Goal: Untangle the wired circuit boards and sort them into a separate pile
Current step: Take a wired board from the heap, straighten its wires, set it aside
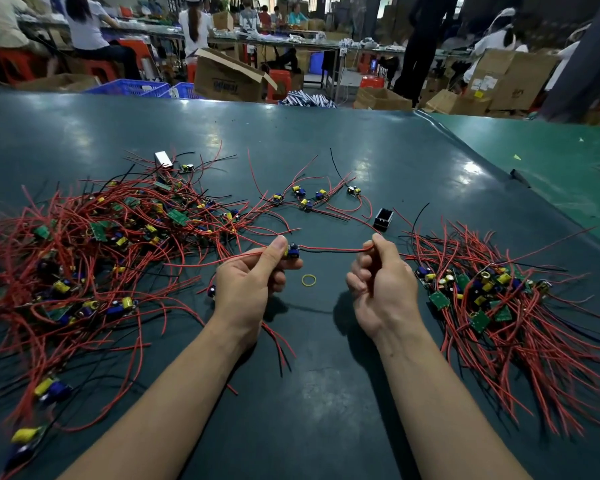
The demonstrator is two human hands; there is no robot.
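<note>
The left hand (pixel 253 271) pinches a small circuit board with a blue part and a yellow part (pixel 292 251) between thumb and forefinger, just above the table. The right hand (pixel 378 275) has its fingers curled around the far end of the red and black wire pair (pixel 333 250) that goes out from this board. The two hands are held apart, so the wire is stretched almost straight between them. It seems the person holds it so to pull out the bends and to check that no other wire hangs on it.

Under the hands, on the dark green rubber mat of the table (pixel 326 393), lies a small yellow rubber band (pixel 309 280).

To the left is the big tangled heap of red-wired boards (pixel 94 244), probably the unsorted stock. To the right lies a flatter pile of boards with their wires fanned one way (pixel 492 306), most likely the sorted pile, so the held board would probably go there. Farther back, a few single boards (pixel 305 197) lie loose, near a small black open box (pixel 383 218).
</note>
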